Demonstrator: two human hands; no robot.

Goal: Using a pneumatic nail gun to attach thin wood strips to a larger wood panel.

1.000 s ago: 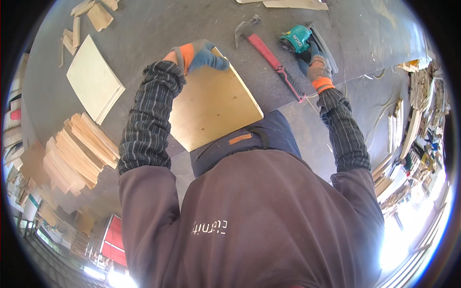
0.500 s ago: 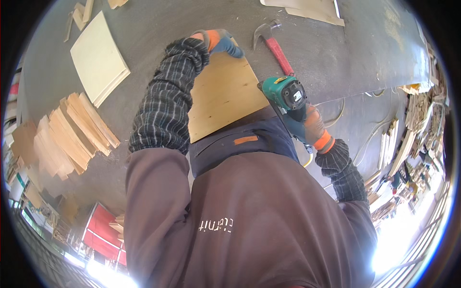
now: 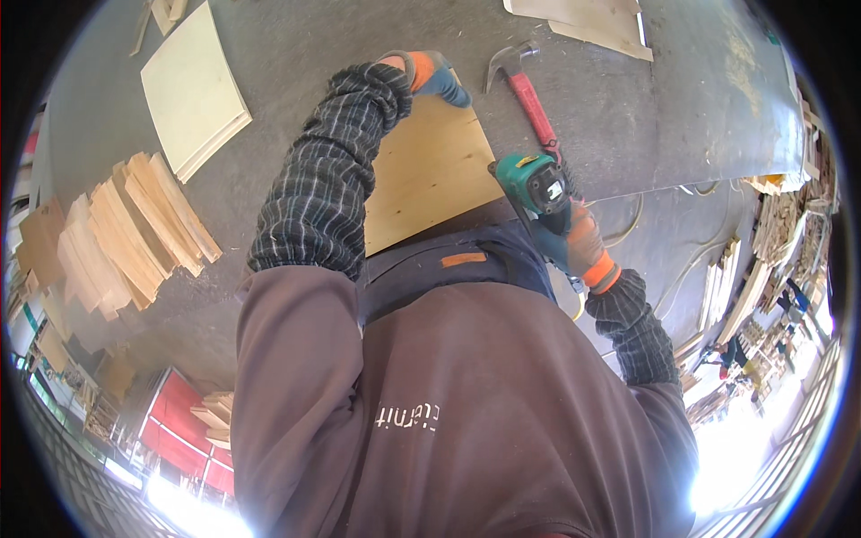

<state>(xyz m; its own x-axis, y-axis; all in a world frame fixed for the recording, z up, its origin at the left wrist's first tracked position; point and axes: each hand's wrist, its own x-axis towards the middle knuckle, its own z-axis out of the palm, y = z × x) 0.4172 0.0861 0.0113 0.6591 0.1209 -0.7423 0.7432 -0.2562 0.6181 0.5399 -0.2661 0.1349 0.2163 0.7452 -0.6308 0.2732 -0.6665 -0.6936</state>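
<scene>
My left hand (image 3: 439, 79), in a blue and orange work glove, is closed over the far edge of a light plywood panel (image 3: 435, 170). The panel lies flat in front of my waist, its left side partly hidden by my left sleeve. In my right hand (image 3: 578, 240), gloved the same way, is a green and black pneumatic nail gun (image 3: 534, 184). Its head is at the panel's right edge; I cannot tell whether it touches. Just beyond the nail gun lies a claw hammer (image 3: 535, 112) with a red handle.
Pale thin panels (image 3: 193, 94) lie stacked on the dark worktable (image 3: 296, 45) at the left. Nearer, several wooden strips (image 3: 148, 229) are piled. A brown sheet (image 3: 592, 25) rests at the far side. Hoses (image 3: 686, 264) trail at the right, near more stacked wood (image 3: 776, 233).
The view has shifted slightly, so the panel, hammer and nail gun appear a little farther right. Both hands keep their hold, with no clear movement against the panel.
</scene>
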